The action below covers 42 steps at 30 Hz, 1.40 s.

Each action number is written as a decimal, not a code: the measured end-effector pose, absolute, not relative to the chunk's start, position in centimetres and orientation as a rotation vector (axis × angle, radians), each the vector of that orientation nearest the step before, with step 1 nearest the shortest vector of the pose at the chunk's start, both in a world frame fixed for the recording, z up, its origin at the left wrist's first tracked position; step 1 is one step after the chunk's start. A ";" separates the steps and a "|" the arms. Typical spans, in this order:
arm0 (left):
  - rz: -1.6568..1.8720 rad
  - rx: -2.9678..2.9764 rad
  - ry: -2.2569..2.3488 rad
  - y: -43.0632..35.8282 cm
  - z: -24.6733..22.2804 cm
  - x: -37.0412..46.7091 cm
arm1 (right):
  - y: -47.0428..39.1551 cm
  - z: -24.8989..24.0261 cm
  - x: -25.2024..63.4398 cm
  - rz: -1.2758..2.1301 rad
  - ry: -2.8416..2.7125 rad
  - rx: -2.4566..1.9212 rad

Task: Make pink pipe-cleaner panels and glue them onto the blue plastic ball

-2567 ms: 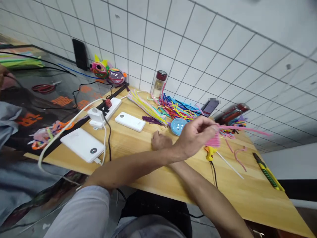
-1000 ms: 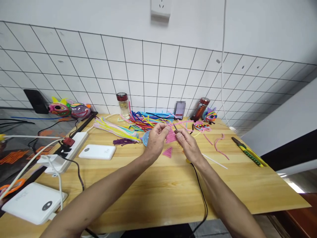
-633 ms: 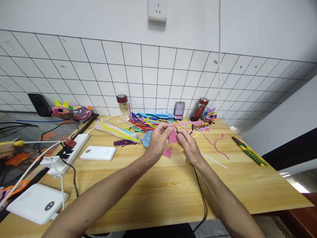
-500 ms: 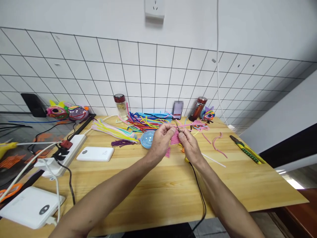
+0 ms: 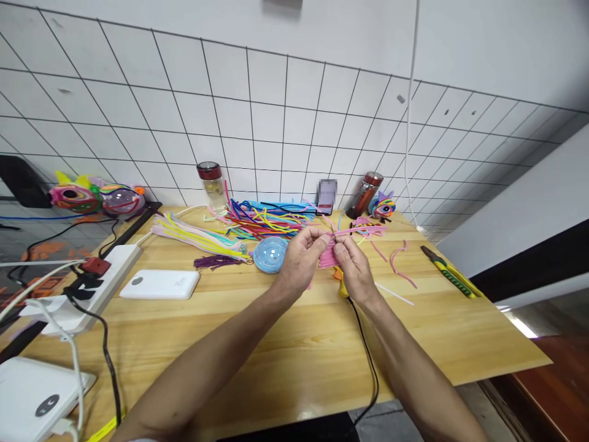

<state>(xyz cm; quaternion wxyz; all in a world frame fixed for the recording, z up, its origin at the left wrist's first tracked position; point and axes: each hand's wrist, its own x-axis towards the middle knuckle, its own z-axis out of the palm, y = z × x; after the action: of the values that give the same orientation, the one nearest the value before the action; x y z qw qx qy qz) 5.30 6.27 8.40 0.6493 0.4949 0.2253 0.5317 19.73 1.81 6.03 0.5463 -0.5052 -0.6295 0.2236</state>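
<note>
Pink ribbed panel (image 5: 327, 258), above surface (image 5: 276, 350), right of blue dish (image 5: 270, 255). Left hand (image 5: 299, 259) pinches its far-left edge; right hand (image 5: 356, 265) grips small pointed tool (image 5: 334, 232) against it. Rows look formed; pink strand (image 5: 363, 231) trails right, apparently untrimmed.
</note>
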 end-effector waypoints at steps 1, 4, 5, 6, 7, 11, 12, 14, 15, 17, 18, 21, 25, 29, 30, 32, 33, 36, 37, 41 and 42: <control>1.205 1.130 0.508 6.3 8.4 5.3 | 1.8 6.0 19.7 0.533 -1.488 -1.196; 1.200 1.134 0.518 6.1 8.5 5.1 | 1.7 6.0 19.6 0.553 -1.471 -1.187; 1.199 1.130 0.523 6.1 8.6 5.0 | 1.7 6.1 19.5 0.561 -1.463 -1.181; 1.199 1.125 0.527 6.0 8.6 5.0 | 1.7 6.1 19.4 0.568 -1.455 -1.174; 1.198 1.121 0.528 6.0 8.7 4.9 | 1.7 6.2 19.3 0.576 -1.447 -1.168; 1.195 1.105 0.523 6.0 8.7 4.9 | 1.8 6.4 19.0 0.606 -1.414 -1.163; 1.194 1.103 0.522 6.0 8.7 4.9 | 1.8 6.4 19.0 0.612 -1.406 -1.167; 1.191 1.099 0.518 6.0 8.6 4.9 | 1.8 6.4 18.9 0.624 -1.393 -1.176; 1.188 1.098 0.516 6.1 8.6 4.9 | 1.8 6.4 18.9 0.631 -1.388 -1.181; 1.183 1.100 0.504 6.2 8.4 4.9 | 1.8 6.4 18.9 0.641 -1.380 -1.189; 1.180 1.102 0.497 6.3 8.4 4.9 | 1.8 6.4 18.9 0.645 -1.378 -1.189; 1.174 1.113 0.478 6.4 8.3 4.9 | 1.8 6.4 18.8 0.643 -1.364 -1.167; 1.159 1.111 0.482 6.5 8.4 4.8 | 1.8 6.5 18.8 0.655 -1.352 -1.162; 1.137 1.100 0.471 6.5 8.6 4.8 | 1.8 6.4 18.8 0.679 -1.346 -1.151; 1.135 1.099 0.464 6.5 8.6 4.8 | 1.8 6.3 18.8 0.681 -1.346 -1.142; 1.133 1.102 0.460 6.5 8.6 4.7 | 1.9 6.2 18.9 0.679 -1.345 -1.136; 1.133 1.106 0.463 6.5 8.6 4.7 | 1.9 6.2 18.9 0.676 -1.344 -1.138; 1.128 1.122 0.484 6.5 8.6 4.6 | 1.9 6.2 18.8 0.668 -1.340 -1.145; 1.127 1.125 0.489 6.5 8.6 4.6 | 1.9 6.2 18.8 0.667 -1.341 -1.143; 1.125 1.135 0.493 6.6 8.7 4.5 | 1.9 6.3 18.8 0.664 -1.333 -1.139; 1.124 1.139 0.491 6.6 8.7 4.5 | 1.9 6.3 18.8 0.663 -1.328 -1.138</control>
<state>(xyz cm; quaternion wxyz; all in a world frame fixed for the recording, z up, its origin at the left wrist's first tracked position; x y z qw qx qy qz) 4.52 6.60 8.67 0.6697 0.5054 0.2177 0.4987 18.78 1.86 6.28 0.5936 -0.4895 -0.5714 0.2854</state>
